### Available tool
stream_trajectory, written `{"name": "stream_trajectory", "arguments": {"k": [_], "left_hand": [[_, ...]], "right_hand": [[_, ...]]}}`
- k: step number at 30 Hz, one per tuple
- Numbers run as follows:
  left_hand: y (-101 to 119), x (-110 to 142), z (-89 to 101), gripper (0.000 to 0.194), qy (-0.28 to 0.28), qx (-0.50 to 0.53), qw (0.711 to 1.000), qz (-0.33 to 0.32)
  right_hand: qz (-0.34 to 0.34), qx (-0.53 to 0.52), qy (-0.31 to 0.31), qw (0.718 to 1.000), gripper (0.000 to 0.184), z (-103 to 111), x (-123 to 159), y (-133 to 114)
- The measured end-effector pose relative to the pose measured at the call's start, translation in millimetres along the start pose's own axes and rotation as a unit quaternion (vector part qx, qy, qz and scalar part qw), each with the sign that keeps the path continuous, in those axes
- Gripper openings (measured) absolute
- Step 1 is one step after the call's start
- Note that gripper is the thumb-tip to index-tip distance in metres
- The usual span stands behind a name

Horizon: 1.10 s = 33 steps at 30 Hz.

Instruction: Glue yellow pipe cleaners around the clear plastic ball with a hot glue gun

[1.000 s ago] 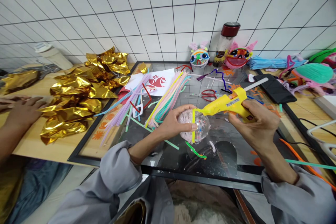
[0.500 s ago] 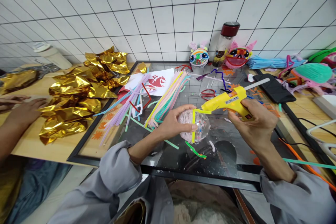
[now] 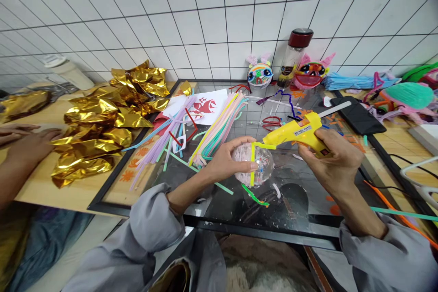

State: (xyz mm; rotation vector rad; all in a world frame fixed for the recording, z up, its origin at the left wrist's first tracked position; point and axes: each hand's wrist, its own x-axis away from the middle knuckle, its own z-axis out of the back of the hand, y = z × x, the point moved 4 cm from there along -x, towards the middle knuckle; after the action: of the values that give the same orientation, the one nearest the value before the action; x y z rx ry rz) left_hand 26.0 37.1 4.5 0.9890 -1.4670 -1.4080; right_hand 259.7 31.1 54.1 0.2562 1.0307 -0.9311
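Note:
My left hand (image 3: 230,159) is closed around a clear round ball (image 3: 264,167), half of it wrapped in pale strands. A yellow pipe cleaner (image 3: 252,175) runs down the ball's middle, and its loose end sticks out to the right at the top. My right hand (image 3: 330,157) grips a yellow hot glue gun (image 3: 297,131) with a white glue stick out of its back. The gun's nose is right by the top of the ball at the yellow strip; whether it touches, I cannot tell. Below the ball lies a short green pipe cleaner (image 3: 255,195).
Bundled pastel pipe cleaners (image 3: 219,132) lie left of the ball, red scissors (image 3: 271,122) behind it. Decorated ball heads (image 3: 260,75) and a bottle (image 3: 290,61) stand along the wall. Gold foil (image 3: 99,118) and another person's hand (image 3: 32,146) are at left, a black phone (image 3: 362,116) at right.
Hardly anything differs. My right hand and the glue gun have shifted very slightly; the ball and my left hand stay in place.

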Motion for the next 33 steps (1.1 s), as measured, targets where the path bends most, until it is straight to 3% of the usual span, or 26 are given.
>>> {"name": "stream_trajectory", "arguments": {"k": [33], "left_hand": [[1.2, 0.2, -1.4, 0.068, -0.006, -0.008, 1.000, 0.010]], "right_hand": [[-0.018, -0.003, -0.009, 1.000, 0.012, -0.6, 0.8, 4.3]]}}
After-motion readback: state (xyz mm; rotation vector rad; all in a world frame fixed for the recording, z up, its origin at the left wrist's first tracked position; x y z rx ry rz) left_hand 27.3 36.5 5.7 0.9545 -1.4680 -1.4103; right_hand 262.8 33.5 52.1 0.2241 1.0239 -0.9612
